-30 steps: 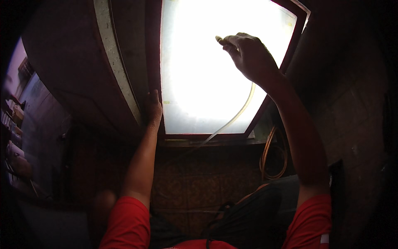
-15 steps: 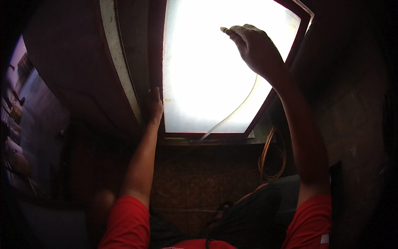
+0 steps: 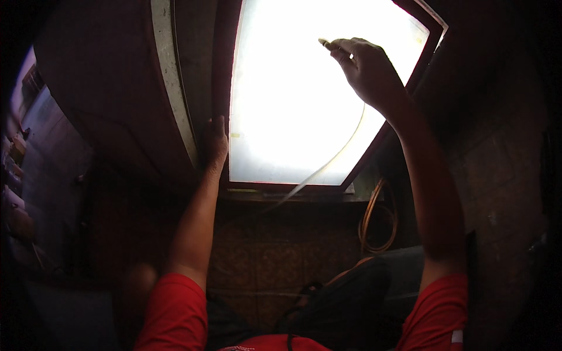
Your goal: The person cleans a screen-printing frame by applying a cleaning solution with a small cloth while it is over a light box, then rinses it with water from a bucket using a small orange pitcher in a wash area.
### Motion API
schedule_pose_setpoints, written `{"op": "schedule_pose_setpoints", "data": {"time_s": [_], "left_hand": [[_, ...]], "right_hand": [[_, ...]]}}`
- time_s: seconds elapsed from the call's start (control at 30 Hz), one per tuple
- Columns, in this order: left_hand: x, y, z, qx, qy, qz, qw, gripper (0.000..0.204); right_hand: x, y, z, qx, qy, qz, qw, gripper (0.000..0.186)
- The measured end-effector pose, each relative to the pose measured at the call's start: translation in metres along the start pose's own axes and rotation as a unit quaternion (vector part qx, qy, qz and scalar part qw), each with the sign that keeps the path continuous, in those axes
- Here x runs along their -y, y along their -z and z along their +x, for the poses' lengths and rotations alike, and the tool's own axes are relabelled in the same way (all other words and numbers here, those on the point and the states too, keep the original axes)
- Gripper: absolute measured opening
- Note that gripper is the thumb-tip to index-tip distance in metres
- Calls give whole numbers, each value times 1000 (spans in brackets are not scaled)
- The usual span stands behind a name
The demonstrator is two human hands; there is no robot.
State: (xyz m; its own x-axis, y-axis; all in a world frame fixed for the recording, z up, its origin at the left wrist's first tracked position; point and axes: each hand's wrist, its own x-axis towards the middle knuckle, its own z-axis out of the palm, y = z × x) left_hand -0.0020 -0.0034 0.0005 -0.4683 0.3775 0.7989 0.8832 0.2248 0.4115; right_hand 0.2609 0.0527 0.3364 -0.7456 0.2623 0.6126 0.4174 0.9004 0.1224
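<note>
Your right hand [image 3: 372, 71] pinches a small nozzle [image 3: 324, 42] over the bright panel [image 3: 287, 111]. Your left hand [image 3: 217, 144] touches the dark frame [image 3: 223, 61]; its grip cannot be discerned.

Glowing framed panel [image 3: 281, 128] on ledge [image 3: 328, 198]

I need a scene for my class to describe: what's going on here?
A person in a red shirt is at a lit white panel in a dark frame. The right hand pinches a small pale-tipped piece over the panel; whether it touches is unclear. The left hand is at the frame's left edge, its grip mostly hidden. A thin pale tube curves from behind the right wrist past the panel's lower edge. An orange-brown coil shows near the frame's lower right corner.
</note>
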Motion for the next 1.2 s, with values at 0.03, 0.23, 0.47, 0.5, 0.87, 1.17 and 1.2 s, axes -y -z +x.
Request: {"op": "schedule_pose_setpoints", "data": {"time_s": [0.03,0.23,0.47,0.5,0.87,1.17,1.2], "left_hand": [[3,-2,-1,10,22,-28,999,26],[8,-3,3,-101,-85,36,991,40],[-4,4,4,16,122,-128,984,53],[2,1,4,0,105,-104,989,55],[-11,5,9,2,198,-143,970,63],[-13,9,10,16,198,-153,968,66],[-13,10,10,16,196,-146,970,66]], "right_hand": [[1,2,2,-10,-22,-7,1000,28],[6,-6,-14,6,1,10,1000,25],[19,-8,-49,94,-75,61,991,25],[20,-12,-52,55,-79,63,993,26],[12,-25,-68,90,-76,80,990,26],[5,-29,-50,-2,-73,13,997,28],[5,-27,-48,8,-73,7,997,28]]}}
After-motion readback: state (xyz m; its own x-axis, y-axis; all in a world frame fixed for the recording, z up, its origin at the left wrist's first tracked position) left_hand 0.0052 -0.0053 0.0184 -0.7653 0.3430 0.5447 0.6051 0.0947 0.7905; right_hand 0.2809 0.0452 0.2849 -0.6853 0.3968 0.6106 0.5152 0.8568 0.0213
